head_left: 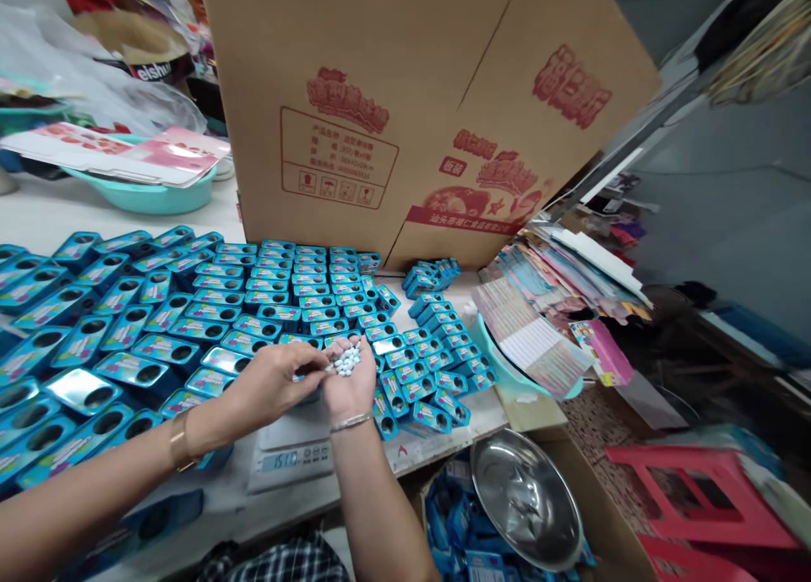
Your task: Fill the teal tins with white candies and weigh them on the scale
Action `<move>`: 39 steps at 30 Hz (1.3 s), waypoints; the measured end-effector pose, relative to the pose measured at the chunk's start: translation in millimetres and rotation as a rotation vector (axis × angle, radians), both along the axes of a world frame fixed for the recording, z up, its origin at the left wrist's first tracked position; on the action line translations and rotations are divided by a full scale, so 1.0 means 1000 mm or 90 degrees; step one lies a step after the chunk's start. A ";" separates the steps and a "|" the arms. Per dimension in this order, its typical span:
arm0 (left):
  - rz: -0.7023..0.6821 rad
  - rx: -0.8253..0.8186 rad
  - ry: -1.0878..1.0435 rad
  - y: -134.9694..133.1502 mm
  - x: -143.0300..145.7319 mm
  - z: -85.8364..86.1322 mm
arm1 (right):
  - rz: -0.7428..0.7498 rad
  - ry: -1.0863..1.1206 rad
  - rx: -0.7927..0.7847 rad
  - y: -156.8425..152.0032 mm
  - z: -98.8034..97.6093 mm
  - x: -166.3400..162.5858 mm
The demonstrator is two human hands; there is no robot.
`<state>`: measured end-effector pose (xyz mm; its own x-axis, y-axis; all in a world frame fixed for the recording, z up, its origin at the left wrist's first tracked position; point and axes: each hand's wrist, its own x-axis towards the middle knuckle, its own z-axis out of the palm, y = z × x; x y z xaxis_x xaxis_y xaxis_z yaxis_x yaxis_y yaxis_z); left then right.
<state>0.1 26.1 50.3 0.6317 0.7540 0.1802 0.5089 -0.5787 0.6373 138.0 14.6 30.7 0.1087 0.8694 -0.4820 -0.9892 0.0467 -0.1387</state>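
My right hand (352, 385), palm up and cupped, holds a small heap of pale blue-white candies (347, 360). Fingertips of my left hand (279, 382) are pinched together at the left edge of that heap; what lies between them is too small to make out. Below both hands a white digital scale (272, 478) shows figures on its display, and my wrists partly cover it. Many blue tins (215, 310), each with a dark round hole in its top, stand in close rows around and beyond my hands.
A large printed cardboard box (405, 126) stands behind the tins. At right are a turquoise basin (494, 354) under printed cards and a metal bowl (529, 497) over a carton of blue packs. Another turquoise basin (152, 195) sits at the back left.
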 end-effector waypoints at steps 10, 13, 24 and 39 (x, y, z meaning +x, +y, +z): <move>0.049 0.024 0.070 0.016 -0.010 0.012 | -0.044 0.018 0.025 -0.009 0.005 0.030; 0.154 0.046 -0.026 0.021 -0.024 0.039 | -0.050 0.008 0.044 -0.014 0.008 0.041; 0.110 0.000 0.028 0.005 -0.045 0.020 | -0.052 -0.049 0.090 -0.019 0.010 0.051; -0.008 0.183 0.152 -0.008 0.015 0.010 | 0.030 -0.037 0.022 -0.019 0.008 0.003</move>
